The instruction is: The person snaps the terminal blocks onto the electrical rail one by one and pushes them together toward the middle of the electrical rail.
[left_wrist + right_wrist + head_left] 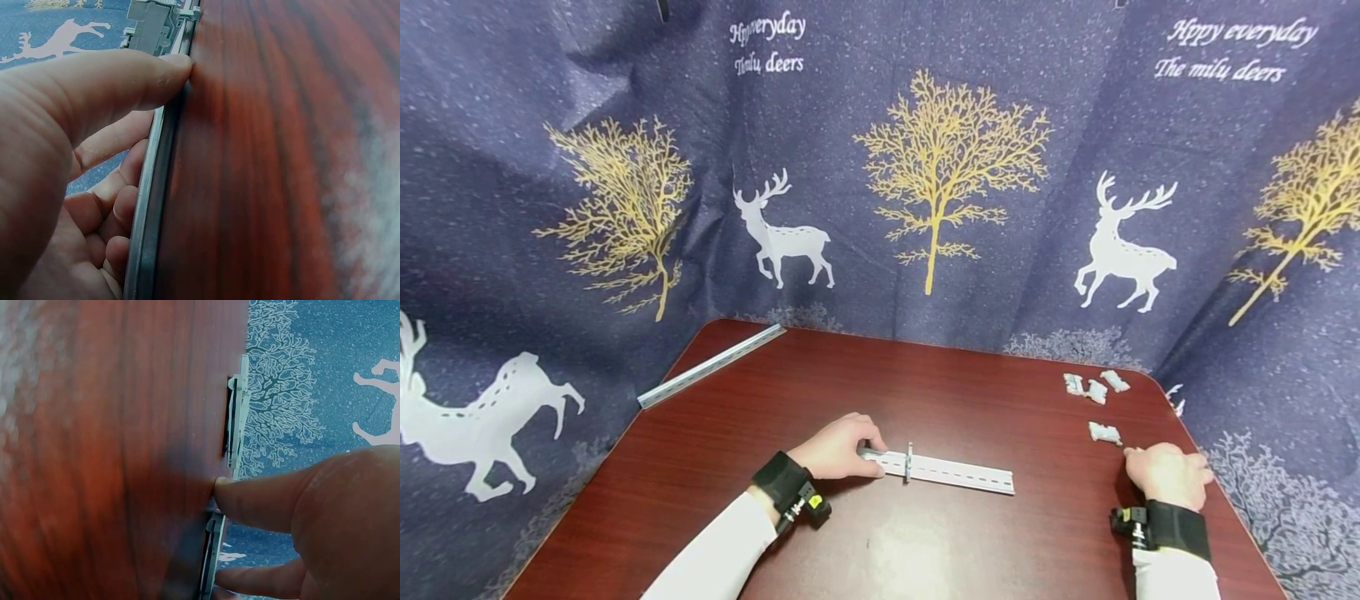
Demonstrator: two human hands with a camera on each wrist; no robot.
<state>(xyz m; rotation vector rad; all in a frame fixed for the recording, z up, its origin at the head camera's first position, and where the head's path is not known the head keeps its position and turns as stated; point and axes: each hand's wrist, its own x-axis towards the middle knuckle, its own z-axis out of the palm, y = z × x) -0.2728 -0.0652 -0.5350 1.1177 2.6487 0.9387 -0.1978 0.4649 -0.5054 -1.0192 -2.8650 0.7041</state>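
My left hand (842,447) pinches the left end of a slotted metal DIN rail (962,474), thumb on the near side. On that rail, just right of the fingers, one thin grey terminal block (153,25) stands upright. My right hand (1168,475) is low at the table's right side. In the right wrist view its thumb and fingers are spread beside a grey terminal block (212,550) lying on the table; the hand hides this block in the head view. Whether they grip it is unclear. Another terminal block (1105,432) lies just left of that hand.
Several more small terminal blocks (1097,392) lie at the far right corner of the dark red table (925,383). A longer DIN rail (711,367) rests along the far left edge. A blue printed cloth (1000,250) hangs around the table's back and sides.
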